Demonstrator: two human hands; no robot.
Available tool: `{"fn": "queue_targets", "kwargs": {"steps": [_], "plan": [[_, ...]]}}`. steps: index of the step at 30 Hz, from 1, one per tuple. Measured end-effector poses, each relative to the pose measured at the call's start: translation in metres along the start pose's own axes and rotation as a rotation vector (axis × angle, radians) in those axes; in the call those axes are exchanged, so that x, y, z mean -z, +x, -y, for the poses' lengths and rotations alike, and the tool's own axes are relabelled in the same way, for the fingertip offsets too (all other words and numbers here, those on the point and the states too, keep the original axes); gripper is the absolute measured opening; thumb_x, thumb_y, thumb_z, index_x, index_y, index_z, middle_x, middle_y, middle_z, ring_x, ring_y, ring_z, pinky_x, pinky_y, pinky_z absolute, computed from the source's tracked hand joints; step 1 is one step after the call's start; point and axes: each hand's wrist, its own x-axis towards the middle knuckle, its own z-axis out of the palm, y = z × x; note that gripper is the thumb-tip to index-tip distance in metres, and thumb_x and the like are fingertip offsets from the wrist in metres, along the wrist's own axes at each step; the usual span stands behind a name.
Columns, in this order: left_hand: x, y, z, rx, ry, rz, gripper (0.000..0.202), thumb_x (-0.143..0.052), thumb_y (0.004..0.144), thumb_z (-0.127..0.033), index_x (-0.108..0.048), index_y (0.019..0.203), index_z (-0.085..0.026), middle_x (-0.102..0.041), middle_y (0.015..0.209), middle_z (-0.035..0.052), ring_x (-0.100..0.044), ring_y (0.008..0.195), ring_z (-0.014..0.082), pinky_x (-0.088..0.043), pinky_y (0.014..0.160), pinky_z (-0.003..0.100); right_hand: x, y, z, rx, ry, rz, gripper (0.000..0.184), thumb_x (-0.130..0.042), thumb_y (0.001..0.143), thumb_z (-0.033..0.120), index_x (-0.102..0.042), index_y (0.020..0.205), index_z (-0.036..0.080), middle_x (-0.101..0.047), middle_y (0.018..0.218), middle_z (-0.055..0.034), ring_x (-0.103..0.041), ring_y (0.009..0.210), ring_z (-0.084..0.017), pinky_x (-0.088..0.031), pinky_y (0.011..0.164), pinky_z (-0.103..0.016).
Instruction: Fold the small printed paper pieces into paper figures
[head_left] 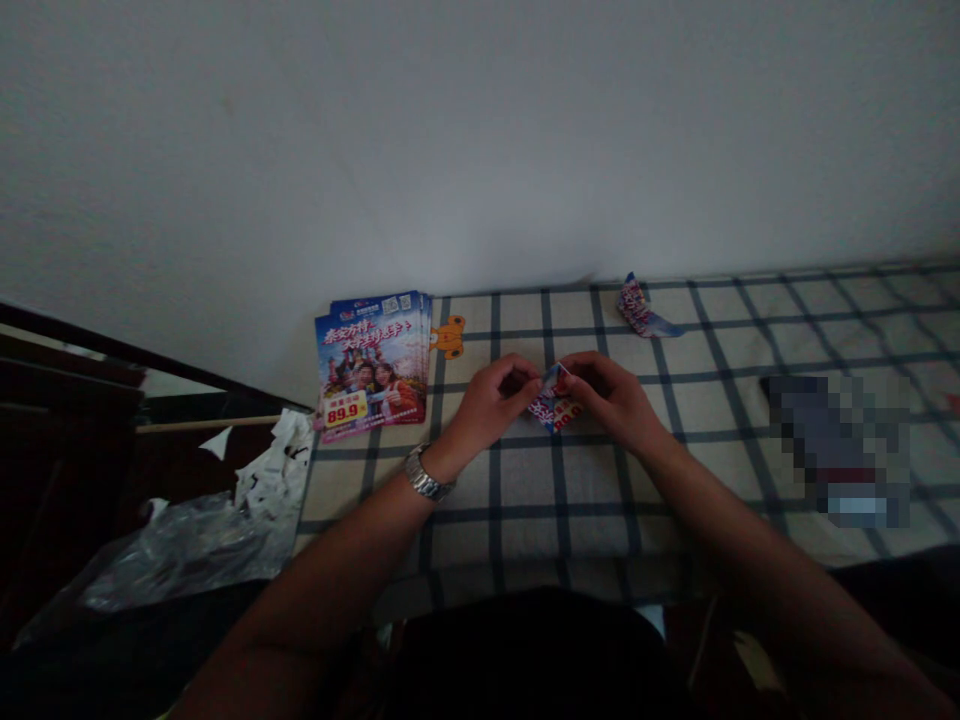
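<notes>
Between my two hands, a small piece of folded printed paper (553,408) in blue, red and white is held just over the checked cloth. My left hand (495,395), with a metal watch (428,474) on its wrist, pinches the paper's left side. The opposite side is pinched by the thumb and fingers of my right hand (611,393). Some of the paper is hidden behind the fingers. Farther back to the right lies another folded paper piece (642,308) with similar print. A stack of printed flyers (373,370) sits to the left of my hands.
A checked cloth (517,500) covers the table, which meets a pale wall (480,140). On the right lies a pixelated dark object (832,445). Next to the flyers is an orange bear-shaped figure (450,337). Clear plastic (187,545) and torn white paper (277,465) lie beyond the left edge.
</notes>
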Motion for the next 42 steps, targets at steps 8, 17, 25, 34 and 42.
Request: {"fn": "queue_targets", "kwargs": {"steps": [8, 17, 25, 34, 42], "plan": [[-0.0001, 0.0009, 0.0007, 0.005, -0.043, -0.044, 0.021, -0.071, 0.095, -0.04, -0.062, 0.093, -0.02, -0.062, 0.08, -0.0009, -0.059, 0.073, 0.0127, -0.047, 0.067, 0.024, -0.0002, 0.0018, -0.0016, -0.012, 0.007, -0.067, 0.029, -0.074, 0.093, 0.05, -0.07, 0.101, 0.023, -0.077, 0.092, -0.0048, -0.072, 0.084, -0.021, -0.059, 0.076, -0.034], [-0.0027, -0.0028, -0.0001, -0.014, -0.011, 0.079, 0.017, -0.068, 0.096, -0.034, -0.061, 0.093, -0.02, -0.062, 0.08, -0.0011, -0.06, 0.071, 0.0112, -0.05, 0.065, 0.023, 0.0034, -0.0004, -0.0033, -0.037, -0.073, -0.058, 0.021, -0.07, 0.094, 0.041, -0.067, 0.097, 0.02, -0.072, 0.081, -0.0022, -0.065, 0.068, -0.016, -0.05, 0.062, -0.029], [-0.0027, -0.0063, -0.0035, -0.105, 0.064, 0.038, 0.015, -0.066, 0.101, -0.033, -0.071, 0.112, -0.024, -0.075, 0.104, 0.0034, -0.072, 0.093, 0.0145, -0.06, 0.087, 0.029, 0.0027, -0.0018, 0.0019, -0.015, -0.212, 0.012, 0.016, -0.068, 0.093, 0.036, -0.068, 0.094, 0.02, -0.069, 0.075, -0.0001, -0.06, 0.063, -0.013, -0.046, 0.058, -0.027], [0.0019, -0.0043, -0.0019, -0.054, 0.014, -0.098, 0.013, -0.071, 0.098, -0.033, -0.073, 0.104, -0.022, -0.078, 0.098, 0.0033, -0.074, 0.088, 0.0139, -0.061, 0.079, 0.026, -0.0006, -0.0001, 0.0052, -0.023, 0.004, -0.044, 0.032, -0.075, 0.092, 0.046, -0.072, 0.114, 0.023, -0.079, 0.099, -0.0062, -0.073, 0.08, -0.019, -0.058, 0.07, -0.032], [0.0029, -0.0034, -0.0051, 0.002, -0.012, -0.109, 0.017, -0.072, 0.097, -0.037, -0.073, 0.103, -0.021, -0.078, 0.1, 0.0042, -0.075, 0.09, 0.0161, -0.062, 0.081, 0.028, 0.0021, 0.0031, 0.0012, -0.012, 0.005, -0.105, 0.023, -0.075, 0.093, 0.045, -0.076, 0.099, 0.022, -0.08, 0.095, -0.0046, -0.076, 0.088, -0.021, -0.062, 0.082, -0.036]]}}
